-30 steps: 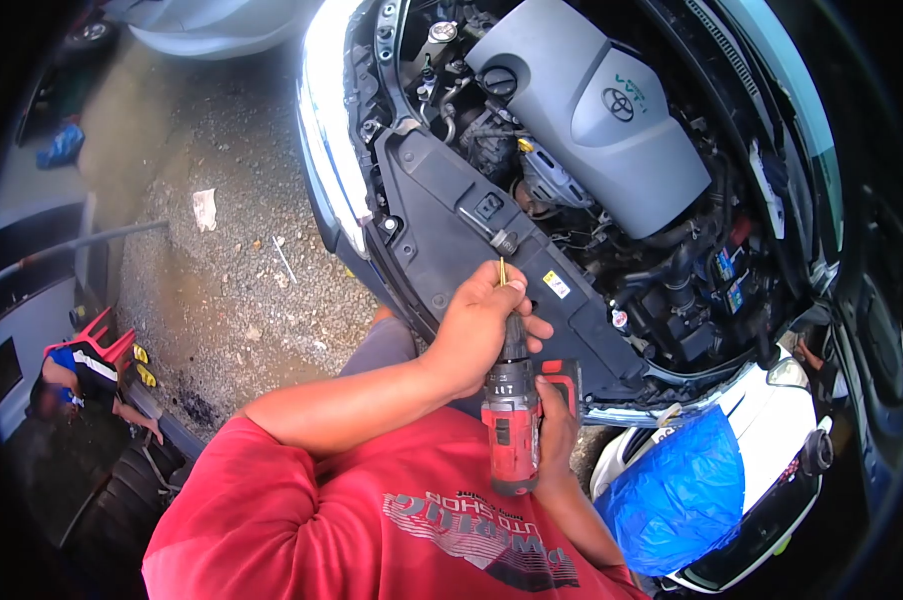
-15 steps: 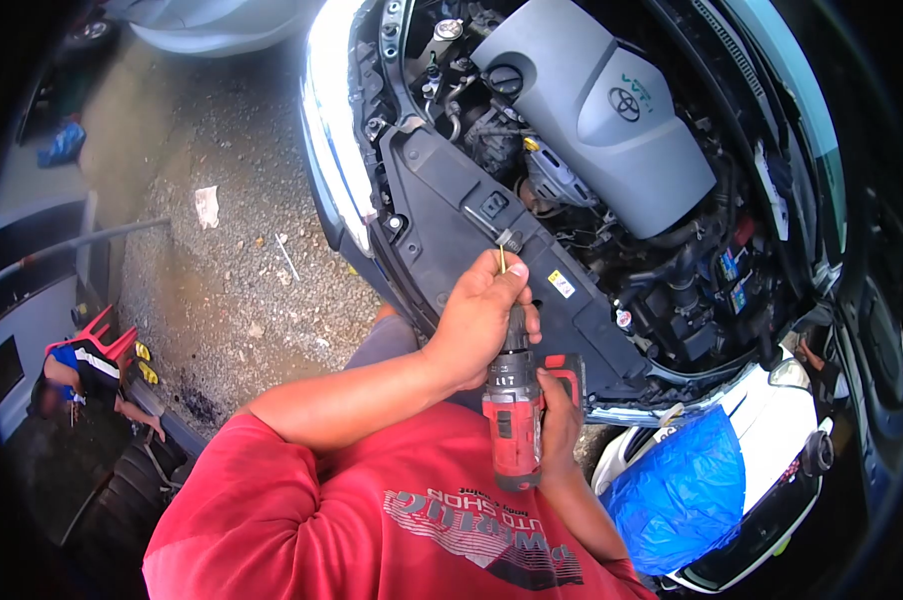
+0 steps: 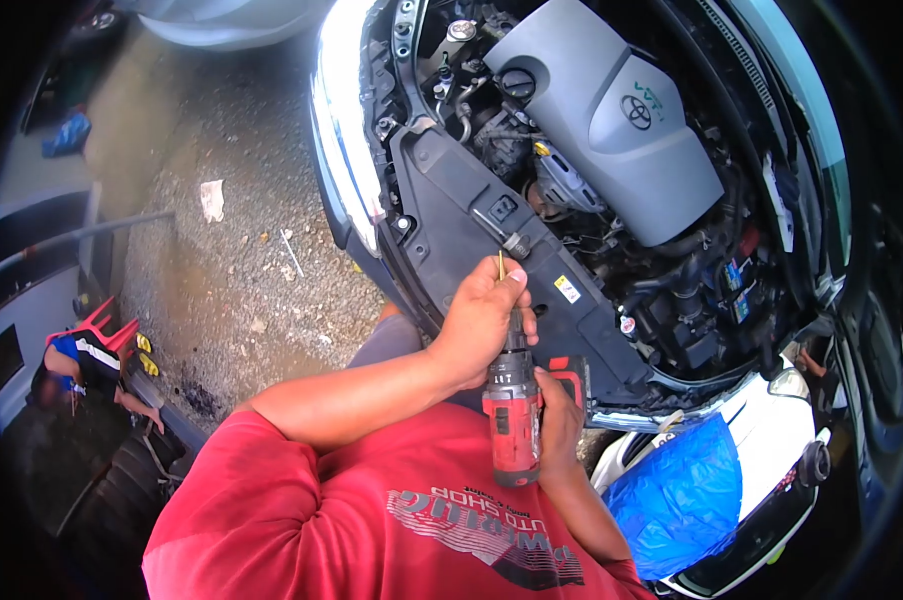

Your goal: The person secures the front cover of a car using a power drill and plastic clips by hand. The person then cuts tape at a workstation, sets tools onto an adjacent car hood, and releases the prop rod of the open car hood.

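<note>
A red and black cordless drill (image 3: 515,425) points away from my chest, its black chuck toward the engine bay. My right hand (image 3: 560,415) is wrapped round its handle on the right side. My left hand (image 3: 487,318) is closed at the front of the drill, thumb and fingers pinching a thin gold-coloured bit (image 3: 502,265) whose tip sticks up past them. Just beyond the tip, a metal tool with a round knurled end (image 3: 516,246) lies on the black plastic cover (image 3: 452,205). The fingers partly hide the chuck.
A grey engine cover (image 3: 612,120) sits in the open engine bay. The car's front edge (image 3: 347,130) runs along the left. Blue plastic sheeting (image 3: 677,495) covers part of a white vehicle at lower right. Another person (image 3: 92,365) is at far left by a red chair (image 3: 107,325).
The car and engine bay have shifted slightly right and down in view. Both hands keep their hold on the drill and bit, and the drill has barely moved.
</note>
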The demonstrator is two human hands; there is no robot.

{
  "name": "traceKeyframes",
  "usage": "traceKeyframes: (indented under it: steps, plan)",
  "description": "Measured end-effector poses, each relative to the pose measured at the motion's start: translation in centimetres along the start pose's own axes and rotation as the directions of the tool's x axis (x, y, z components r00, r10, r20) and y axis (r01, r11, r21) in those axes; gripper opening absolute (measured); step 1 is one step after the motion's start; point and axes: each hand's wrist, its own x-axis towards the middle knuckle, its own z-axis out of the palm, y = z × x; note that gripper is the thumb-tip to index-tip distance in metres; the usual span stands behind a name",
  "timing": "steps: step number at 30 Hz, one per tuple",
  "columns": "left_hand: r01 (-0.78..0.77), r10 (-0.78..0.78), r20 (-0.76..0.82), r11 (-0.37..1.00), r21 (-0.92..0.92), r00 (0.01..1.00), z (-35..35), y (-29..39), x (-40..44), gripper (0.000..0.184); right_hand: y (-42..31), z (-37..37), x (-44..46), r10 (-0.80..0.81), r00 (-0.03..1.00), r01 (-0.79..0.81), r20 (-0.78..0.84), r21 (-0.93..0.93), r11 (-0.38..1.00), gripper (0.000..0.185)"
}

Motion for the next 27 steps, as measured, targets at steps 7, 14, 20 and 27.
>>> traceKeyframes:
  steps: [7, 14, 20, 27]
  plan:
    - [0.206, -0.206, -0.005, 0.978, 0.044, 0.979, -3.7, 0.0, 0.6, 0.027, 0.3, 0.3, -0.5, 0.236, 0.961, -0.257, 0.143, 0.147, 0.955, 0.072]
    - [0.419, 0.381, -0.525, 0.330, 0.846, 0.761, -17.4, 6.6, 7.9, 0.084, 1.9, 2.2, -1.6, 0.233, 0.956, -0.270, 0.179, 0.225, 0.936, 0.072]
    - [0.512, 0.068, -0.520, -0.326, 0.795, 0.851, -14.2, 9.1, 10.5, 0.103, 2.7, 3.1, -0.6, 0.215, 0.948, -0.275, 0.236, 0.264, 0.924, 0.080]
    - [-0.025, 0.055, 0.281, -0.961, 0.276, 0.958, -15.2, 9.6, 9.0, 0.121, 4.1, 4.1, -2.1, 0.339, 0.892, -0.422, 0.298, 0.284, 0.861, 0.083]
